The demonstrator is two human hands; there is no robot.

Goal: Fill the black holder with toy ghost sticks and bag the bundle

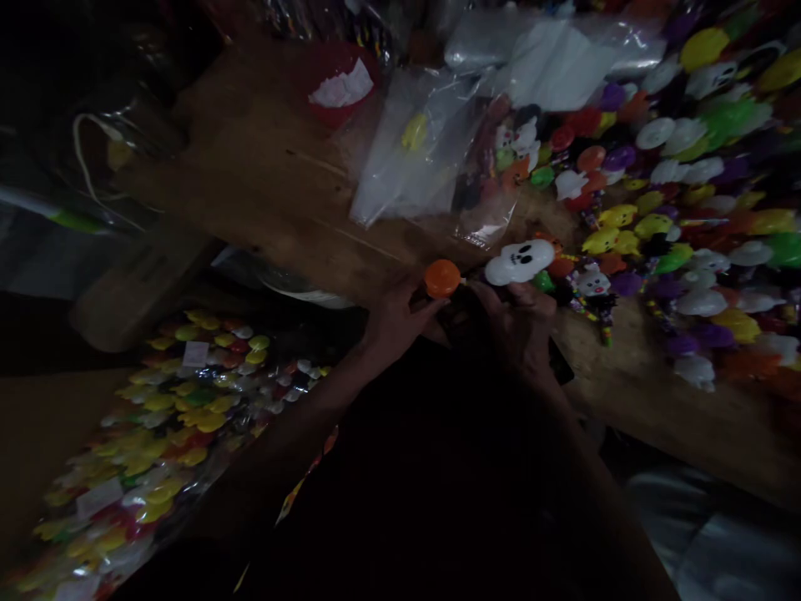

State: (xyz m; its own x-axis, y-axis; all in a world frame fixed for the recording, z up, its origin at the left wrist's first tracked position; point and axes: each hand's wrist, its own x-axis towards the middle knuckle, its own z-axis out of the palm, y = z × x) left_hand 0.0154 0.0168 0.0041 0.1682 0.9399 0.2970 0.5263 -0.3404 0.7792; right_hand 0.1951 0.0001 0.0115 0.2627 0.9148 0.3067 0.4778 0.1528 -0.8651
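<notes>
My left hand (397, 317) pinches a small round orange toy piece (441, 278) at its fingertips, just above the near edge of the wooden table (263, 167). My right hand (519, 321) holds a white ghost-shaped toy with a black face (521, 261), close beside the orange piece. Both hands meet over the table edge. The scene is dim and the fingers are partly in shadow.
A big heap of coloured plastic toys (682, 192) covers the table's right side. Clear plastic bags (425, 142) lie behind the hands, and a red bowl (341, 83) stands further back. A bag of yellow and mixed toys (168, 417) sits low on the left.
</notes>
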